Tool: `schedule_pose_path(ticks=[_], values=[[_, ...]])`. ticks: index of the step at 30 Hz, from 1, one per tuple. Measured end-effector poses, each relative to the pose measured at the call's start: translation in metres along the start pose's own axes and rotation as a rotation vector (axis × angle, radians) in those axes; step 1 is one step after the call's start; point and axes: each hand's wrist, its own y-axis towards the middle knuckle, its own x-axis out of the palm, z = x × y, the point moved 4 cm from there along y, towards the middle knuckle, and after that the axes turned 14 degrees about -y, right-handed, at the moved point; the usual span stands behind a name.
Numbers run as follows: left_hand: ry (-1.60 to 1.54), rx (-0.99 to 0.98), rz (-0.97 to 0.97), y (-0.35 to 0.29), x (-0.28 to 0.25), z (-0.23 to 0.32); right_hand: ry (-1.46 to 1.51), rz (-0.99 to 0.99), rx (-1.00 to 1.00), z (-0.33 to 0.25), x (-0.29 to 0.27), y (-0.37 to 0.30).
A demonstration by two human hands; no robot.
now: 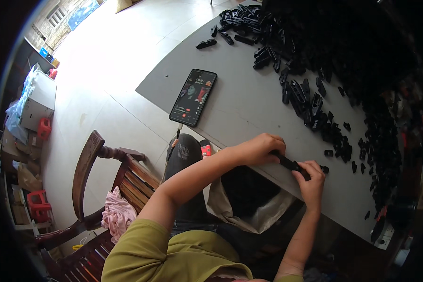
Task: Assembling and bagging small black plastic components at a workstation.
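Note:
Near the table's front edge, my left hand [264,148] and my right hand [311,180] are closed on one slim black plastic clip [288,163]. The left fingers grip its far-left end, partly hiding it. My right thumb and fingers pinch the other end. Just beyond the right fingers lies a small black piece [324,169]. A large heap of similar black clips [300,96] spreads over the table's far and right side. Below the edge, by my lap, an open beige sack [263,221] gapes; its inside is dark.
A lit phone [192,97] with a cable lies on the grey table [239,113], left of my hands. A wooden chair [87,174] with a pink cloth [117,211] stands at left. Red stools [39,207] and boxes line the left wall. A white power strip [386,235] is at right.

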Motion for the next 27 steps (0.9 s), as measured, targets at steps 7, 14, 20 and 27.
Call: schedule_pose_path(ticks=[7, 14, 20, 27], values=[[-0.028, 0.096, -0.007, 0.011, -0.002, 0.005, -0.055, 0.136, -0.213, -0.015, 0.018, 0.004], [0.327, 0.208, 0.267, 0.059, -0.061, -0.019, -0.037, -0.079, -0.232, -0.027, 0.003, -0.023], [0.689, -0.045, 0.531, 0.069, -0.063, -0.025, -0.541, 0.411, 0.040, 0.039, -0.024, -0.020], [0.318, -0.037, 0.285, 0.015, -0.018, 0.003, -0.340, 0.182, 0.169, 0.050, -0.019, -0.015]])
